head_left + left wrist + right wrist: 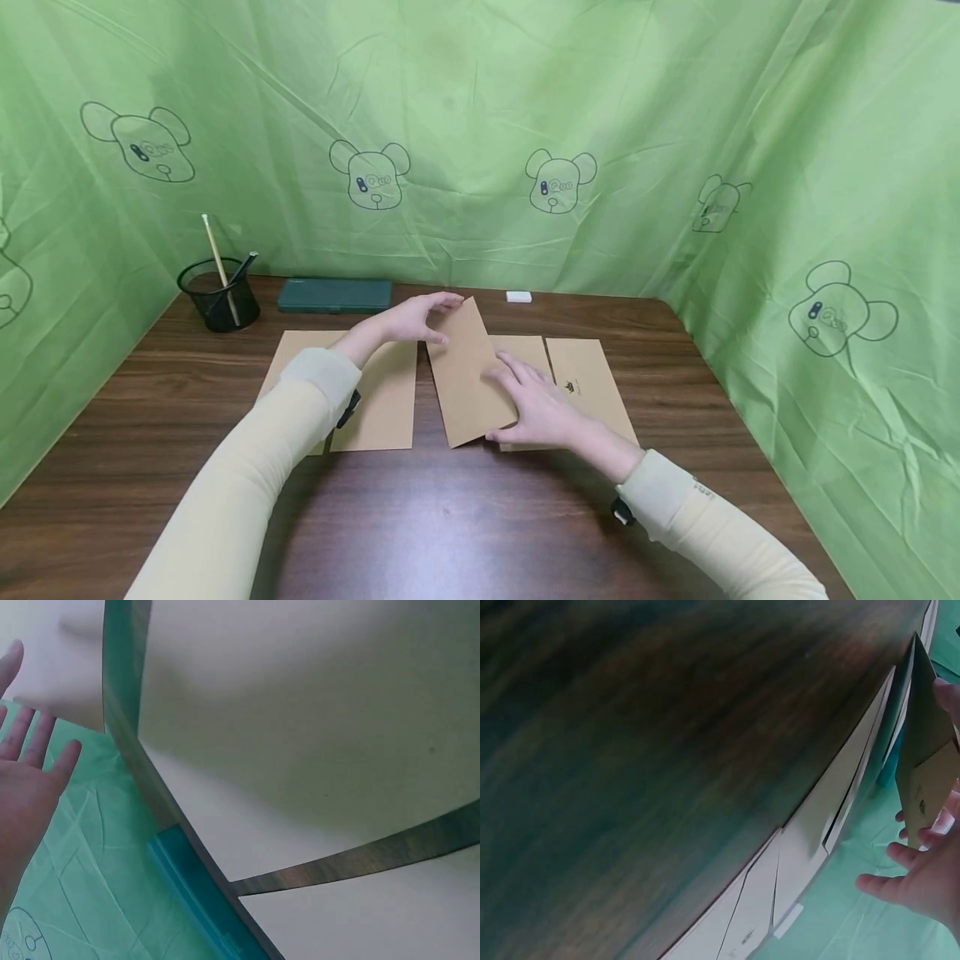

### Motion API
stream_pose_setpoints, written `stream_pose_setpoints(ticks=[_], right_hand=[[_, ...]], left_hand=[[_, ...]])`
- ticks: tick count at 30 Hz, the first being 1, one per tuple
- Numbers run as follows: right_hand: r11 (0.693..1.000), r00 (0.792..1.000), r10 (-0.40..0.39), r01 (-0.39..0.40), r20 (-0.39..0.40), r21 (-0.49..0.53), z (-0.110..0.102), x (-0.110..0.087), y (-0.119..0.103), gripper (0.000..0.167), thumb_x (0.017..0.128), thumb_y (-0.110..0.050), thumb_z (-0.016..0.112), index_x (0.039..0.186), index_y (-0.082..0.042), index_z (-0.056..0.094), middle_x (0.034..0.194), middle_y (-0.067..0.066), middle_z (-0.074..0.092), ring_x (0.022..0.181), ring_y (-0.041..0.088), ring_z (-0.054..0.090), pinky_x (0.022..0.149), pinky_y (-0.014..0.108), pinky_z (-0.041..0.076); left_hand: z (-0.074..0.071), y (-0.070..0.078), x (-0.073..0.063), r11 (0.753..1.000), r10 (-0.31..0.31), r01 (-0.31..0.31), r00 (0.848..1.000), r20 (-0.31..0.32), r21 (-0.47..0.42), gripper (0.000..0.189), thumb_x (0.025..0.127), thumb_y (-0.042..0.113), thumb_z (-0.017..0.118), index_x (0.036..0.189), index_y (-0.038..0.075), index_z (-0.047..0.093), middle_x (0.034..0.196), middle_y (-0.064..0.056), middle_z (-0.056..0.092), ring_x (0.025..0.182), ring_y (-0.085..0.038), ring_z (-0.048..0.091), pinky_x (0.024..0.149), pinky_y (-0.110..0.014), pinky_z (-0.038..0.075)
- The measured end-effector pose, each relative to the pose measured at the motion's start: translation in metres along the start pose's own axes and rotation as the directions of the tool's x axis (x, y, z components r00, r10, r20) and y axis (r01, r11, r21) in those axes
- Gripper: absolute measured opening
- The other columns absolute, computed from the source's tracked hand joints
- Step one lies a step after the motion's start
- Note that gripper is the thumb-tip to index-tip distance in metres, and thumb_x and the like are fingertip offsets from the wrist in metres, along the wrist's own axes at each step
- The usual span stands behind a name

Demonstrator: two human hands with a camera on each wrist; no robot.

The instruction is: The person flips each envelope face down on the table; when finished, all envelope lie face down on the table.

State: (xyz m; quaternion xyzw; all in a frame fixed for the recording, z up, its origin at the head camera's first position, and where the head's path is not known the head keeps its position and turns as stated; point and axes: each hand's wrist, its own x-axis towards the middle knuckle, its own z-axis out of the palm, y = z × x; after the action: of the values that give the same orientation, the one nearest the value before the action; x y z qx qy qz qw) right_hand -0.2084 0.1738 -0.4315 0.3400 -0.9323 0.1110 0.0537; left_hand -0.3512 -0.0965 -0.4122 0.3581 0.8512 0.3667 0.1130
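Note:
A thin, kraft-brown paper rectangle [468, 375] is tilted up off the table between both hands. My left hand [416, 318] is at its far left corner; in the left wrist view, that hand [34, 776] has rather straight fingers whose tips meet the edge. At the right side, my right hand [536, 407] holds the piece, its thumb by the near corner. Seen from the right wrist, the raised piece [928, 727] shows a small dark mark on its underside. Beneath and beside it lie matching brown pieces, at left [378, 400] and right [588, 367].
A black mesh pen cup [221, 296] with a pencil and a dark pen stands back left. Beside it lies a dark green case [335, 295]. Behind the hands is a white eraser-like block [518, 297]. Green curtains [465, 125] enclose the wooden table [450, 525].

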Motion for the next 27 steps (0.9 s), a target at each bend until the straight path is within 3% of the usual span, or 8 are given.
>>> stream_pose_setpoints(ticks=[11,18,27], right_hand=[[0.999,0.995,0.025,-0.020,0.097,-0.050,0.007,0.000,-0.010,0.083,0.065,-0.068,0.069,0.134,-0.028,0.045,0.148,0.015,0.032,0.131,0.035,0.038,0.100,0.063,0.033],[0.996,0.983,0.042,-0.026,0.180,-0.086,0.011,0.000,-0.010,0.084,0.066,-0.074,0.064,0.136,-0.033,0.043,0.149,0.015,0.031,0.137,0.031,0.031,0.103,0.065,0.029],[0.993,0.980,0.057,-0.037,0.190,-0.109,0.015,0.004,-0.008,0.086,0.065,-0.080,0.060,0.136,-0.034,0.045,0.148,0.014,0.034,0.137,0.037,0.030,0.100,0.068,0.029]], left_hand=[[0.016,-0.004,-0.002,0.997,-0.015,0.012,0.999,0.035,0.075,0.078,0.072,0.011,0.081,0.140,0.012,0.042,0.140,-0.008,0.048,0.130,-0.028,0.043,0.111,-0.045,0.030],[0.032,-0.007,0.003,0.987,0.038,-0.047,0.997,0.060,0.153,0.077,0.071,0.014,0.083,0.138,0.010,0.045,0.143,-0.007,0.044,0.134,-0.026,0.036,0.112,-0.044,0.027],[0.040,-0.010,0.008,0.984,0.025,-0.036,0.998,0.065,0.173,0.075,0.071,0.010,0.082,0.137,0.010,0.046,0.144,-0.007,0.043,0.136,-0.027,0.034,0.113,-0.044,0.026]])
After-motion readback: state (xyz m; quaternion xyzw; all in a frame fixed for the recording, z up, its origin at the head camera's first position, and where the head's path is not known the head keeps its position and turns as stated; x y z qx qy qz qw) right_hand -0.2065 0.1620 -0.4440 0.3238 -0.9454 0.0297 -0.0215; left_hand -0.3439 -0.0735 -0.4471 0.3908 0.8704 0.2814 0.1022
